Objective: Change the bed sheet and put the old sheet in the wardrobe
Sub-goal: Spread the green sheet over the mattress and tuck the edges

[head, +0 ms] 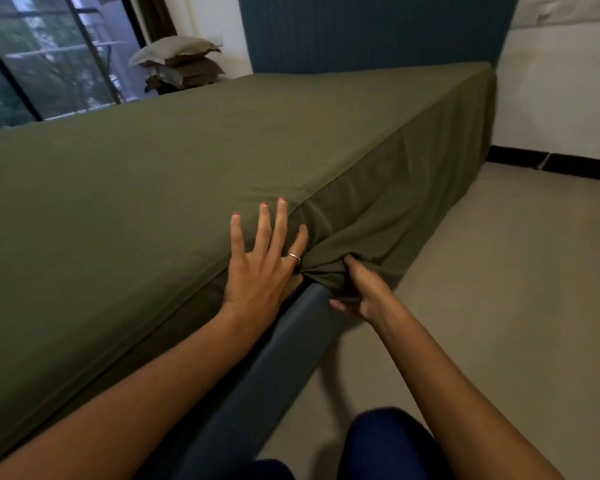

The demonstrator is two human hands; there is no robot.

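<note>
Bedroom: smooth olive sheet (pixel 187 161), corner bunched, right hand (pixel 359 289).

Stack of pillows (pixel 179 62) in far corner beside window (pixel 45 60). Dark blue ribbed headboard (pixel 371 29) against white wall (pixel 561 98). Beige floor (pixel 499 289) at right, black skirting (pixel 551 164) along wall base.

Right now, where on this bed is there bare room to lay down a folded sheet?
The flat green sheet is bare between the headboard and the left hand. The near corner is crowded: the right hand grips bunched fabric there.
</note>
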